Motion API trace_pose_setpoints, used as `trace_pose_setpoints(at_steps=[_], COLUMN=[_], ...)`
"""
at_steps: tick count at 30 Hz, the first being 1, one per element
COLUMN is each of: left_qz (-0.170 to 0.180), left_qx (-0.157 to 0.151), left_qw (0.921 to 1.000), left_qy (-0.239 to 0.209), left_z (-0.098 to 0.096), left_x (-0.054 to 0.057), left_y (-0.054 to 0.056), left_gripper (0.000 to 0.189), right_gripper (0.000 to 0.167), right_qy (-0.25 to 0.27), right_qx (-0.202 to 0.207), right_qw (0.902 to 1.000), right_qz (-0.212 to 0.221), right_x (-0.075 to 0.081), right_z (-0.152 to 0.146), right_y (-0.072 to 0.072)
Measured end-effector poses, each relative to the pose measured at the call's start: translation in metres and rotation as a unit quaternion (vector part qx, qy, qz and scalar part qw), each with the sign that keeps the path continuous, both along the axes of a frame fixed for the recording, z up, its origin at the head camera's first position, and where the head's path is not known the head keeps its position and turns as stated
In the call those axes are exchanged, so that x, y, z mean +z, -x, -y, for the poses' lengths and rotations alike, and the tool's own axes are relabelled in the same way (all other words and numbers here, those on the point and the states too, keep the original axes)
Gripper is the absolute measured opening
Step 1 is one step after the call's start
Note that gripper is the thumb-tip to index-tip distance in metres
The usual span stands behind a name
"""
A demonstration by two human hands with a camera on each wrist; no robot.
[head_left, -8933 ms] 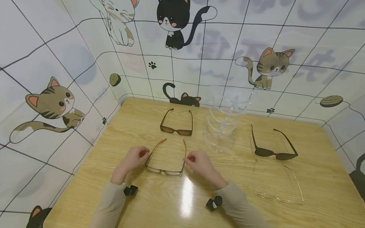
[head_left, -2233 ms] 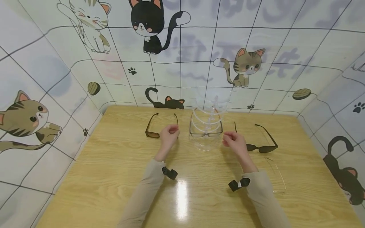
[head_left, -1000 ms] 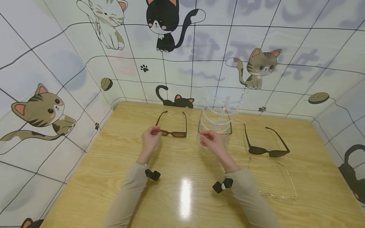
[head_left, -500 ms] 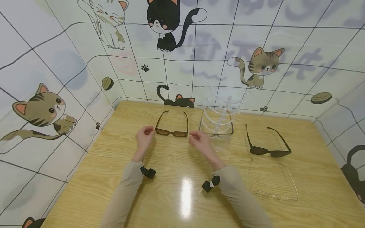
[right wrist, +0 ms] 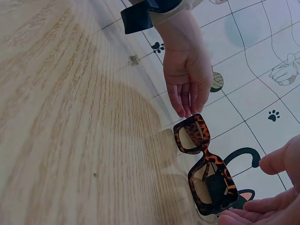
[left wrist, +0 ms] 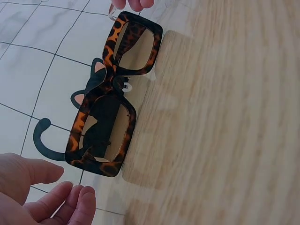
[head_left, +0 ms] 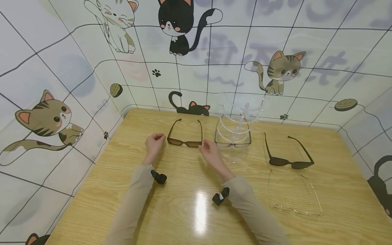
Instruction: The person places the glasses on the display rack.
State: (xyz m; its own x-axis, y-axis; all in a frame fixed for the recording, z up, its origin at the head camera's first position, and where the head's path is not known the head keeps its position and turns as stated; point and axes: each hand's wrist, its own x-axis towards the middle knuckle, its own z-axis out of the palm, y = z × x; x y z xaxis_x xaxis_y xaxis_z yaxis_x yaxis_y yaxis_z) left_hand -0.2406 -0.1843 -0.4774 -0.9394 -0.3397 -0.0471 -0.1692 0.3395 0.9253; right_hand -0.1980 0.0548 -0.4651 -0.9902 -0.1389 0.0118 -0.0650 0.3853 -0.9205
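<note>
The left hand (head_left: 154, 143) and right hand (head_left: 212, 153), thumbs parted from fingers, flank the brown tortoiseshell, plastic-looking sunglasses (left wrist: 112, 83) near the far edge of the yellowish wood-grain worktop (head_left: 171, 204); right-hand contact is unclear. Straightening seems underway, calling next for light two-sided nudging.

"The tortoiseshell sunglasses (left wrist: 114, 80), what colours?"
"Orange-amber blotches over near-black, with brown lenses (head_left: 193, 144)."
"And the other pairs?"
"The dark sunglasses (head_left: 280, 161) are black throughout; the wire-rimmed glasses (head_left: 297, 211) are gold."
"The surface (head_left: 180, 183)?"
"Yellowish wood grain."
"And the wall (head_left: 228, 37)?"
"White, crossed by black grid lines, with cats (head_left: 176, 13) in black-and-white and striped brown."
"And the sleeves (head_left: 128, 200)?"
"Plain beige."
</note>
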Motion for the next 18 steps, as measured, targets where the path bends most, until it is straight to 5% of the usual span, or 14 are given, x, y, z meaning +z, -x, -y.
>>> trace_pose_setpoints(at_steps=[9, 18], left_qz=[0.051, 0.071], left_qx=[-0.023, -0.012], left_qw=[0.9945, 0.9901], left_qy=[-0.089, -0.120], left_z=[-0.001, -0.003], left_x=[0.001, 0.000], left_y=[0.012, 0.020], left_gripper=[0.028, 0.028], right_gripper=[0.047, 0.047], right_qy=[-0.012, 0.003], right_qx=[-0.014, -0.010], right_qw=[0.9997, 0.9999], right_qz=[-0.017, 0.005], right_x=[-0.001, -0.003], right_z=[0.007, 0.012], right_y=[0.006, 0.010])
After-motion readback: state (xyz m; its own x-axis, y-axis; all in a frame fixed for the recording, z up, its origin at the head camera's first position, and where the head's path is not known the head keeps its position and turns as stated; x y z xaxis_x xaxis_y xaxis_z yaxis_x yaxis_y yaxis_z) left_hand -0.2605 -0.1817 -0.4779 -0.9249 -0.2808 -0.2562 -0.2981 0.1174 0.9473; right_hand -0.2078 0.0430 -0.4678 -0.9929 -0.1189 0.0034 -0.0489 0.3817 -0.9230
